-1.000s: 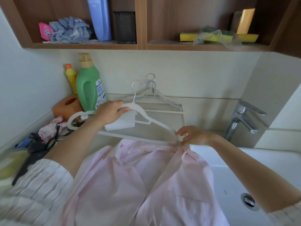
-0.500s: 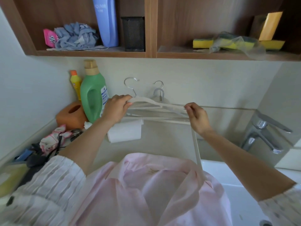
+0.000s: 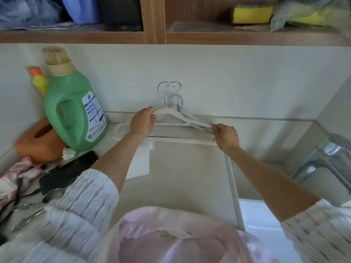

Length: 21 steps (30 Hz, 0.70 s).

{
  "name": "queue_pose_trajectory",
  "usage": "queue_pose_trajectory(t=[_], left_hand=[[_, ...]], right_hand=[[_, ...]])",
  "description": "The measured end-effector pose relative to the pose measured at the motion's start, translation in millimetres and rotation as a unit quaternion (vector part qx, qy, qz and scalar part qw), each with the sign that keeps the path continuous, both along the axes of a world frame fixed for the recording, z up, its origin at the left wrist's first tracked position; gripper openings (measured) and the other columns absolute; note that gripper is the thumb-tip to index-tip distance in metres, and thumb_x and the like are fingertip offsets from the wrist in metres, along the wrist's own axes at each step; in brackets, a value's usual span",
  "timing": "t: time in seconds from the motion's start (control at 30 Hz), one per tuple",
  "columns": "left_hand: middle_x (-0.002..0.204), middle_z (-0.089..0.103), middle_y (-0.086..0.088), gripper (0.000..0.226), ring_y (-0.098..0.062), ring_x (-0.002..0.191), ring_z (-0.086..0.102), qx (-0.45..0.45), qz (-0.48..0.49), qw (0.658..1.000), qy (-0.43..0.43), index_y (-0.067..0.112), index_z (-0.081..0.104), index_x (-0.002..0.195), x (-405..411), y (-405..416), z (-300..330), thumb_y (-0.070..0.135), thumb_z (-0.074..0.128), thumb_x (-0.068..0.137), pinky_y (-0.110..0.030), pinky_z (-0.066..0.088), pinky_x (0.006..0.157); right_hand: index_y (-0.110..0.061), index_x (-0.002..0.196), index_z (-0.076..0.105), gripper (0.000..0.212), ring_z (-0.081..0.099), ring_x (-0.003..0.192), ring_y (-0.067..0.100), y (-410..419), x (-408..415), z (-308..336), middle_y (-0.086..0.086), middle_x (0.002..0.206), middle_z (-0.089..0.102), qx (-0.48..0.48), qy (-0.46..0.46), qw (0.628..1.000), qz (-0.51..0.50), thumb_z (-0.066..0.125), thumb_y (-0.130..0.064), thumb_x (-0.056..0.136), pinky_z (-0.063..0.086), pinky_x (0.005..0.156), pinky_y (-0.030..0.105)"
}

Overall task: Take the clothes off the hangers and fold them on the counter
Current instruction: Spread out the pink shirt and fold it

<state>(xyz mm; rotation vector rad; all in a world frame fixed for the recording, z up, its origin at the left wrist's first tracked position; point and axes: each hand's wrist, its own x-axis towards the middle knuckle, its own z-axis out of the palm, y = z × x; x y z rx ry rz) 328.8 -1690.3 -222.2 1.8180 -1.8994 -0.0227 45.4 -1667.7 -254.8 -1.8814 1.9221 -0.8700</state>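
At the far left, an orange tissue box (image 3: 39, 142) and a green detergent bottle (image 3: 73, 109) are seen on the counter (image 3: 188, 177) against the wall. The left end of the white hangers (image 3: 175, 118), stacked at the back of the counter, is gripped by the left hand (image 3: 142, 123), fingers curled over it. Their right arm is pinched by the right hand (image 3: 226, 136). The pink garment (image 3: 171, 238) is bunched at the near counter edge, with the faucet (image 3: 326, 160) at the far right.

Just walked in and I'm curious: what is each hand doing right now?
Left hand: fingers curled round the left arm of the white hanger, gripping it.
Right hand: pinching the same hanger's right end.
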Motion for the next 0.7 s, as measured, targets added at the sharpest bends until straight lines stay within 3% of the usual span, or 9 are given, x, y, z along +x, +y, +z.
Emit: queue_pose_trajectory(t=[0.07,0.13,0.23,0.33,0.43,0.53,0.6,0.7], left_hand=[[0.123,0.048,-0.024,0.037,-0.039,0.116,0.047,0.063,0.014,0.998,-0.005,0.003,0.044,0.130,-7.3,-10.0,-7.5,0.021,0.046,0.097,-0.039,0.038,0.089],[0.139,0.033,-0.026,0.049,-0.038,0.132,0.033,0.118,0.017,0.993,-0.011,0.001,0.032,0.139,-9.7,-11.8,-15.0,0.025,0.043,0.098,-0.039,0.031,0.104],[0.149,0.022,-0.023,0.055,-0.034,0.141,0.019,0.151,0.010,0.988,-0.023,0.002,0.028,0.143,-6.0,-1.8,-17.4,0.030,0.043,0.098,-0.038,0.023,0.112],[0.155,0.012,-0.019,0.059,-0.032,0.144,0.012,0.161,0.015,0.987,-0.011,0.006,0.023,0.147,0.1,22.4,-3.3,0.034,0.042,0.098,-0.039,0.020,0.115],[0.147,0.035,-0.017,0.049,-0.034,0.135,0.034,0.133,0.011,0.991,0.004,0.008,0.040,0.140,7.7,64.5,15.3,0.034,0.044,0.098,-0.037,0.031,0.107],[0.126,0.060,-0.011,0.035,-0.031,0.115,0.053,0.177,0.013,0.984,-0.017,0.013,0.064,0.114,16.5,112.5,27.5,0.035,0.043,0.097,-0.034,0.041,0.094],[0.106,0.069,-0.011,0.037,-0.028,0.093,0.063,0.246,0.018,0.969,0.000,0.010,0.068,0.099,26.2,153.6,31.0,0.041,0.047,0.093,-0.031,0.048,0.080],[0.089,0.070,-0.005,0.048,-0.021,0.069,0.063,0.333,0.024,0.942,0.044,0.009,0.067,0.094,40.4,211.4,29.3,0.055,0.057,0.084,-0.024,0.048,0.061]], right_hand=[[-0.009,0.102,0.068,0.030,0.054,0.102,0.036,-4.1,0.1,-4.6,0.016,0.103,0.063,-0.009,0.044,0.998,-0.047,0.047,-0.030,0.097,0.045,0.079,0.035],[-0.011,0.115,0.065,0.029,0.046,0.113,0.034,-3.7,3.3,-6.5,0.014,0.119,0.055,-0.027,0.050,0.995,-0.082,0.051,-0.027,0.094,0.040,0.091,0.036],[-0.016,0.131,0.051,0.042,0.039,0.122,0.032,6.0,8.6,-3.7,0.012,0.132,0.045,-0.011,0.043,0.995,-0.091,0.057,-0.023,0.090,0.035,0.099,0.037],[-0.018,0.131,0.051,0.044,0.040,0.123,0.032,24.8,15.1,9.6,0.012,0.133,0.044,0.039,0.051,0.997,-0.050,0.060,-0.023,0.088,0.036,0.100,0.036],[-0.018,0.117,0.062,0.029,0.054,0.113,0.026,57.7,25.0,30.6,0.007,0.121,0.057,0.077,0.013,0.997,0.004,0.059,-0.021,0.088,0.042,0.088,0.026],[-0.018,0.097,0.069,0.012,0.064,0.095,0.019,99.3,42.5,46.9,0.006,0.105,0.068,0.153,-0.003,0.983,0.101,0.062,-0.018,0.088,0.046,0.070,0.017],[-0.016,0.094,0.072,0.013,0.064,0.096,0.019,141.7,63.7,55.2,0.005,0.101,0.070,0.146,0.019,0.976,0.163,0.061,-0.017,0.087,0.049,0.079,0.022],[-0.014,0.090,0.073,0.017,0.062,0.089,0.016,202.4,97.0,62.0,0.000,0.086,0.068,0.152,0.021,0.962,0.226,0.061,-0.026,0.088,0.048,0.087,0.027]])
